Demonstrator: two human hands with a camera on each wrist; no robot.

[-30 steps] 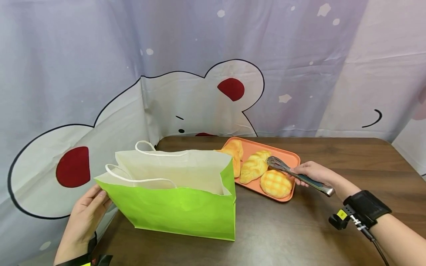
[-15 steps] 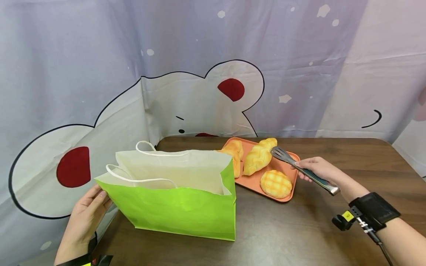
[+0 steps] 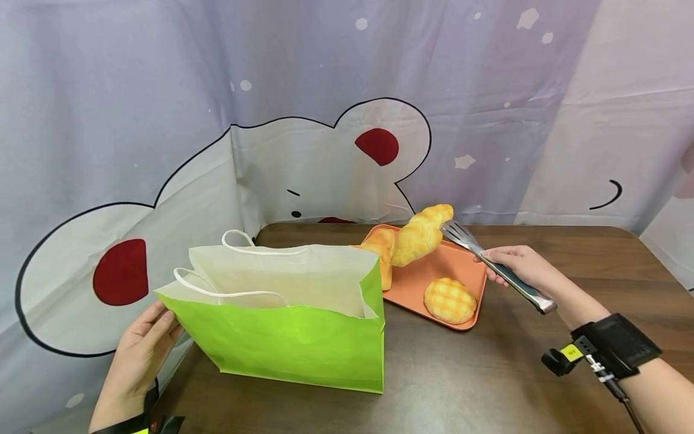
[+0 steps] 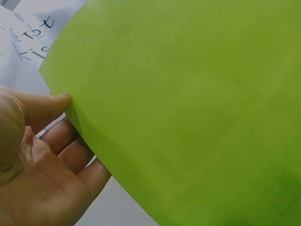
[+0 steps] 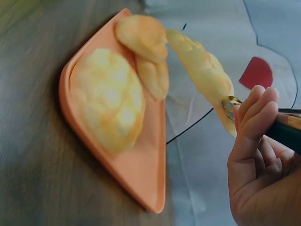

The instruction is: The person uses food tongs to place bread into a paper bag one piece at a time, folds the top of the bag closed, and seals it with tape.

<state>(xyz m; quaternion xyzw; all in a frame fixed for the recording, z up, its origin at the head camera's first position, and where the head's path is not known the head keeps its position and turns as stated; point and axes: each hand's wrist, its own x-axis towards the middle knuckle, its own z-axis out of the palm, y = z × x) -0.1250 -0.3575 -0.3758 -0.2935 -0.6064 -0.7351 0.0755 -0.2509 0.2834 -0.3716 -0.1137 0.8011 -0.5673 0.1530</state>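
Note:
My left hand (image 3: 138, 352) pinches the left edge of a green paper bag (image 3: 293, 346) between thumb and fingers. The bag stands on the table with its white inside and two white handles showing. In my right hand (image 3: 520, 265) I grip metal tongs (image 3: 522, 287) with dark green handles. The tongs' tips hold one end of a braided bread (image 3: 422, 235), raised above an orange tray (image 3: 412, 293). A round checked bun (image 3: 450, 300) lies at the tray's near right corner. At its left sits another bread (image 3: 385, 248), partly hidden by the bag.
Brown wooden table (image 3: 450, 374) stretches in front of the tray and to its right. Behind the table hangs a printed curtain (image 3: 303, 60). Each wrist wears a black band, with a cable trailing from the right one (image 3: 615, 343).
The braided bread has risen off the tray in the tongs, tilting with its right end higher. My right hand has moved slightly up and right. The left hand and bag stay still.

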